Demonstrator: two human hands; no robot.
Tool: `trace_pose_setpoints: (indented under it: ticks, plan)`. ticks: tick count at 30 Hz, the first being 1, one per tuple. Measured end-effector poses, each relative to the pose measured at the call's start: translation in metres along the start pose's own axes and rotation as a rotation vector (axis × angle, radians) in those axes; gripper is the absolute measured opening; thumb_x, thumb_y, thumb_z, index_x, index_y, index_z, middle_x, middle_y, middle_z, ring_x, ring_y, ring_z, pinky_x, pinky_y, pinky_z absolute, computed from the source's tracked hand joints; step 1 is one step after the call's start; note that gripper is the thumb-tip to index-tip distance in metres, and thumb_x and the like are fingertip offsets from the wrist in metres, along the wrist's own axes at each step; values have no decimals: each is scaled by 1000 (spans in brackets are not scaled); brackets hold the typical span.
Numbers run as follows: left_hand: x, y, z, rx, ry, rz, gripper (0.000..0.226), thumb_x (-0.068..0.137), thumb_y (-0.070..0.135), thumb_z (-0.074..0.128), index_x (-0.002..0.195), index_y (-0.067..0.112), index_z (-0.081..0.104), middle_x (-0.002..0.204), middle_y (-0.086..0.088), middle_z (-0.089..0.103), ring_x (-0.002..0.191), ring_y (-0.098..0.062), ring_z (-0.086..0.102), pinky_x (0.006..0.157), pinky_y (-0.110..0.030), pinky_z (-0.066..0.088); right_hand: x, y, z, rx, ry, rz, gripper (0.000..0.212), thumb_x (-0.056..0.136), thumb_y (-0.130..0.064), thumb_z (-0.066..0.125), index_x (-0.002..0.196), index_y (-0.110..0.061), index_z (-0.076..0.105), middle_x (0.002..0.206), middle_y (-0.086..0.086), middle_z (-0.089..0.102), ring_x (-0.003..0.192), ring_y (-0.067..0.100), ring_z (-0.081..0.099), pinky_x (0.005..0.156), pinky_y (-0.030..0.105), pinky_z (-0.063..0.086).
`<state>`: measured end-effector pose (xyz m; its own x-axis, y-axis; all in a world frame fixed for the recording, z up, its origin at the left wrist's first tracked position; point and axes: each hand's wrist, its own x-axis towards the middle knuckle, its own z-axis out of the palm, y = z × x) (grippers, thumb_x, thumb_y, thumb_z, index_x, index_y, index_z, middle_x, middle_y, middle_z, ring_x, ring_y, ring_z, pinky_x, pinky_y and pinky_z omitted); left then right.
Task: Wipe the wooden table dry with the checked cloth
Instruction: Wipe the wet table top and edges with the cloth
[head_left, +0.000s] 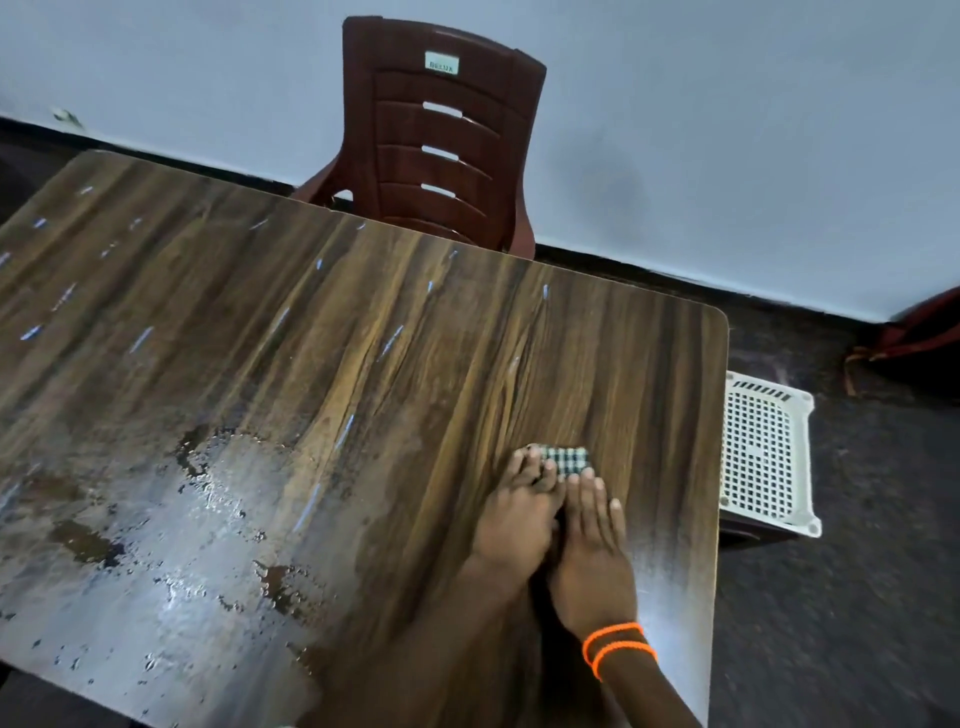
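The wooden table (363, 332) fills most of the view. A broad film of water (171, 540) shines on its near left part, with small streaks and drops further back. Both hands press flat, side by side, on the folded checked cloth (569, 458) near the table's right side. My left hand (514, 519) covers the cloth's left part. My right hand (592, 551), with orange bands at the wrist, lies on its right part. Only a small dark-and-white edge of the cloth shows beyond the fingertips.
A brown plastic chair (441, 135) stands against the far edge of the table, before a pale wall. A white perforated plastic stool (763, 457) sits low beside the table's right edge. A reddish object (914, 338) lies on the dark floor at far right.
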<state>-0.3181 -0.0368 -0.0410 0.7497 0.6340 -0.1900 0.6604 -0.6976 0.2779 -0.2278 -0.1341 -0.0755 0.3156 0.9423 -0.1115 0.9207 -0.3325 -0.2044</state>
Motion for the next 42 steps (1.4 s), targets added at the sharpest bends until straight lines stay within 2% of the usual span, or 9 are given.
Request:
trace_pose_setpoints:
  ticks: [5, 9, 14, 20, 23, 26, 30, 35, 42]
  plan:
    - [75, 7, -13, 89, 47, 42, 47, 91, 17, 51, 138, 14, 49, 144, -9, 48, 142, -28, 29, 120, -43, 9, 59, 31, -14, 13, 53, 128, 61, 95, -27, 28, 150, -1, 23, 158, 16, 19, 147, 29, 21, 119, 41, 9]
    - [98, -26, -44, 61, 246, -65, 38, 87, 22, 61, 125, 18, 63, 132, -5, 60, 130, -22, 48, 114, -36, 29, 122, 11, -15, 26, 7, 96, 71, 89, -32, 30, 152, -3, 15, 161, 16, 11, 149, 30, 12, 121, 43, 10]
    - [97, -108, -52, 58, 124, -236, 40, 94, 27, 43, 133, 24, 52, 144, -4, 48, 137, -23, 37, 116, -37, 17, 165, -61, -12, 61, -71, -47, 81, 82, -46, 6, 153, -6, 7, 162, 13, 2, 150, 26, 0, 121, 40, 0]
    - [24, -146, -26, 80, -23, -297, 66, 86, 35, 6, 146, 28, 33, 154, -7, 31, 145, -29, 19, 114, -40, 29, 110, -110, 13, 86, 3, -134, 66, 92, -29, 31, 152, -4, 19, 161, 14, 13, 150, 25, 8, 120, 42, 11]
    - [6, -117, -19, 67, -48, -195, 57, 89, 25, 27, 145, 20, 38, 151, -9, 36, 144, -30, 22, 118, -40, 20, 72, -91, 13, 66, 12, -108, 64, 96, -26, 38, 152, -4, 18, 161, 13, 11, 150, 23, 6, 119, 43, 15]
    - [21, -78, -17, 157, -11, 97, 51, 80, 24, 49, 130, 14, 57, 132, -10, 59, 133, -33, 43, 117, -45, 18, 51, -59, 8, 44, 29, 39, 61, 96, -25, 35, 151, -2, 22, 160, 15, 17, 149, 25, 14, 119, 46, 17]
    - [73, -39, -18, 110, 10, 185, 51, 83, 19, 62, 132, 10, 54, 140, -12, 52, 139, -32, 33, 118, -45, 18, 68, -14, -8, 24, 48, 190, 60, 98, -31, 21, 149, 0, 28, 157, 17, 26, 146, 28, 23, 118, 47, 17]
    - [135, -54, -33, 158, 128, 94, 47, 93, 13, 37, 139, 14, 46, 146, -7, 45, 141, -27, 29, 119, -41, 15, 151, -2, -23, 44, 14, 195, 67, 93, -36, 8, 153, -7, 14, 162, 11, 10, 150, 24, 7, 121, 42, 4]
    - [131, -151, -51, 133, 136, -224, 50, 93, 21, 29, 142, 21, 43, 149, -8, 41, 140, -25, 32, 116, -35, 21, 209, -80, -8, 86, -32, -39, 73, 91, -31, 38, 154, -6, 9, 162, 13, 2, 150, 26, 1, 121, 42, 0]
